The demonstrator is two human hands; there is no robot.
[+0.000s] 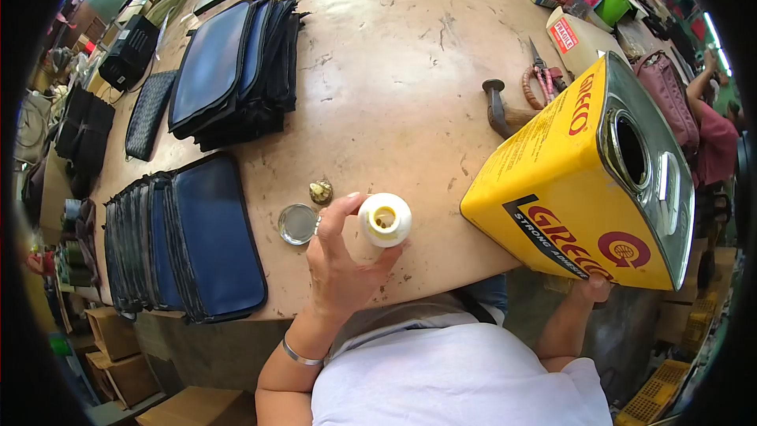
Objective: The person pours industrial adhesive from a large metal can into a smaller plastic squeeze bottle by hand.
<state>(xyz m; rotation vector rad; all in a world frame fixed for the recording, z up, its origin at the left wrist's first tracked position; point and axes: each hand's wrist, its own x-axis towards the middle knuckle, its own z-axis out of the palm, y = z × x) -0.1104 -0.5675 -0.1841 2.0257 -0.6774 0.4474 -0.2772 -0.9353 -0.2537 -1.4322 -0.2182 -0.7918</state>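
My left hand (344, 262) is closed around a small white bottle (400, 229), thumb and fingers on either side of it. The bottle's uncapped mouth faces up, with yellowish residue around it. A large yellow Greco adhesive can (530, 159) is tilted at the right, its round opening uncovered. My right hand (597, 288) grips the can's lower near edge; most of its fingers are hidden. Just left of the bottle lie a round clear or metallic lid-like disc (300, 224) and a small yellowish, glue-crusted piece (321, 192).
Stacked dark-blue panels with black edging (206, 71) and a second row (218, 233) occupy the table's left. Behind the can are a hammer (495, 102), a red-handled cutting tool (544, 79) and a carton (579, 35). A person's arm (700, 91) shows at far right.
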